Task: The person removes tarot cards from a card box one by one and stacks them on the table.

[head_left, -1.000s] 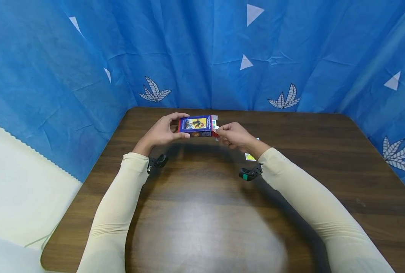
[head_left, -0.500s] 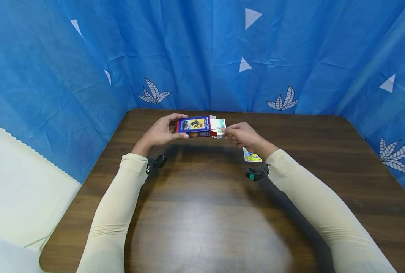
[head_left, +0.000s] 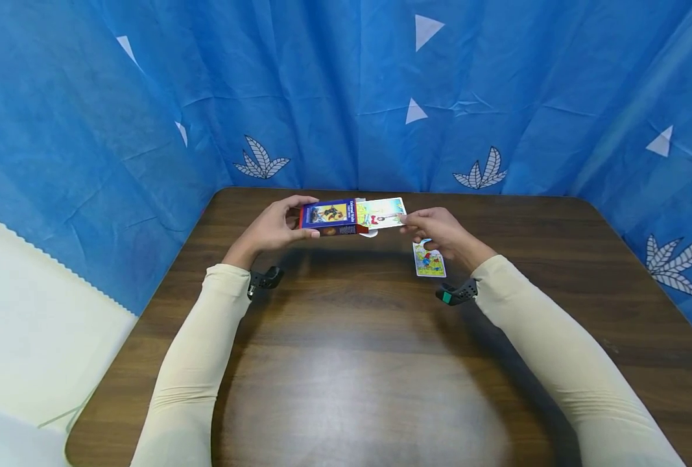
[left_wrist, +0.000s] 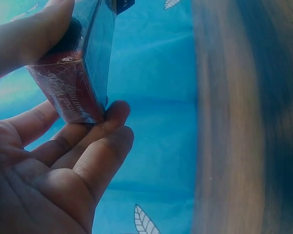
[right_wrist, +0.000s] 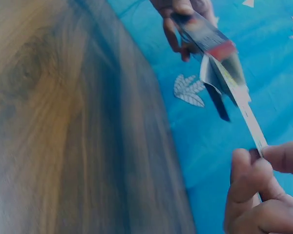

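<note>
Probably bendy, the tarot card (head_left: pixel 381 212) suits the right hand (head_left: pixel 441 230) pinching its three-o'clock edge, the left hand (head_left: pixel 271 225) gripping the box (head_left: pixel 331 215).

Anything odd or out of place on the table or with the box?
Nothing looks spilled or plainly damaged. One loose card lies on the table, partly hidden by the right hand in the head view and apart from the box; it stands out, but may be deliberate.

One box (head_left: pixel 329 216) and at least two cards (head_left: pixel 380 213) (head_left: pixel 430 261) are showing, the blurred edge possibly hiding more; two hands (head_left: pixel 272 224) (head_left: pixel 443 233), two sleeves (head_left: pixel 196 363) (head_left: pixel 561 363), two wristbands (head_left: pixel 266 277) (head_left: pixel 458 293) and one worktop (head_left: pixel 346 370) are also appearing.
</note>
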`<state>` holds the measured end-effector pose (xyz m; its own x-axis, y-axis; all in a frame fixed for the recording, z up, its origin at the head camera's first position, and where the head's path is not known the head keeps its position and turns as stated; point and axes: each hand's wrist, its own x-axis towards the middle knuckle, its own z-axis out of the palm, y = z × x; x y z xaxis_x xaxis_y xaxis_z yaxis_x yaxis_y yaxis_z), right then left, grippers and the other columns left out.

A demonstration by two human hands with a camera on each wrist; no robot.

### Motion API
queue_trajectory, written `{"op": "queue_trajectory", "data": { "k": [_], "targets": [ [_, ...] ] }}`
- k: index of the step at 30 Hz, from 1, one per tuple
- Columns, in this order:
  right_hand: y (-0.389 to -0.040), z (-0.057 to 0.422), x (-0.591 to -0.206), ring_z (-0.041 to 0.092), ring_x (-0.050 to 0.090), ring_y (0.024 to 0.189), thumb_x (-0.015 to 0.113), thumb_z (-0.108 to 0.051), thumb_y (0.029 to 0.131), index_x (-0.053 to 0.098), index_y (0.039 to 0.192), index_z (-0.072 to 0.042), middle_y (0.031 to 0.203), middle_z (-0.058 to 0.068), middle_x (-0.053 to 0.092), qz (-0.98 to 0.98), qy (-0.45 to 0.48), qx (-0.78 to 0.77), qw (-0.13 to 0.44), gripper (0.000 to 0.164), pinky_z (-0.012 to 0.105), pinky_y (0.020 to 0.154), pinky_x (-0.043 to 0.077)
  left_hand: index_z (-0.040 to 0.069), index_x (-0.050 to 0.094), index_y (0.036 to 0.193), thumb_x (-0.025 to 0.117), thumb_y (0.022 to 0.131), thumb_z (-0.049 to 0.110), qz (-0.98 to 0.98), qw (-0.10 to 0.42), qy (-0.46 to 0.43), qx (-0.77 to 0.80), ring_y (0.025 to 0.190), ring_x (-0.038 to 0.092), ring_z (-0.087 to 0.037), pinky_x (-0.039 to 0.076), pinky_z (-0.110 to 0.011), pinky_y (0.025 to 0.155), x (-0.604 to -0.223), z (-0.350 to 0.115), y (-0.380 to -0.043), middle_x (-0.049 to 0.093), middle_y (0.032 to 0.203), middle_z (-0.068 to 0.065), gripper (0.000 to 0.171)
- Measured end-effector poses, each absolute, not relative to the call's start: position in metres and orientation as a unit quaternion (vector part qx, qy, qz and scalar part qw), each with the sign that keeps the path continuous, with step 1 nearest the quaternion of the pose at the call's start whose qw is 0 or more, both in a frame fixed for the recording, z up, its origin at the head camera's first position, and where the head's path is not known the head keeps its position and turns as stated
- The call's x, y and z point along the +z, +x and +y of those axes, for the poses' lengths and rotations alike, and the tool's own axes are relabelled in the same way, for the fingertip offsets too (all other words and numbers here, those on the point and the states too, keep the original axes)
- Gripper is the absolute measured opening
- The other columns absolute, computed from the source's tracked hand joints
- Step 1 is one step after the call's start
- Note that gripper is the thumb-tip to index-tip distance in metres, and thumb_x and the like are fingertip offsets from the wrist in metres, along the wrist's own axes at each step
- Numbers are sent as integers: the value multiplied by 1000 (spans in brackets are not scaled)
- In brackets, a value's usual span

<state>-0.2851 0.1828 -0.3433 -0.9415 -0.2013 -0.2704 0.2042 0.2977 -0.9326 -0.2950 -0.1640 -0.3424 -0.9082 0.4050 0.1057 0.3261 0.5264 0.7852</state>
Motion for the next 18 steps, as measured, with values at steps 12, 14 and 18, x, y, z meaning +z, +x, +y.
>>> {"op": "queue_trajectory", "data": {
  "k": [12, 14, 18],
  "targets": [
    [-300, 226, -346, 17, 48, 82, 51, -33, 103, 57, 139, -14, 106, 4, 59, 842, 54, -534, 56, 41, 24, 56, 39, 17, 51, 139, 81, 81, 35, 872, 47, 209, 439, 117, 54, -28, 51, -45, 103, -345, -164, -295, 50, 136, -10, 68],
    [-304, 231, -352, 19, 48, 83, 55, -35, 101, 61, 134, -12, 116, 8, 59, 868, 66, -490, 47, 41, 26, 59, 40, 16, 51, 139, 82, 81, 33, 871, 48, 209, 442, 116, 54, -28, 51, -45, 102, -345, -164, -295, 51, 135, -10, 68],
    [-310, 240, -368, 16, 42, 66, 61, -32, 98, 66, 126, -7, 114, 13, 58, 893, 75, -438, 71, 38, 28, 54, 36, 17, 51, 139, 81, 81, 34, 873, 49, 208, 437, 116, 54, -29, 51, -45, 102, -344, -164, -295, 51, 136, -10, 69]
  ]
}}
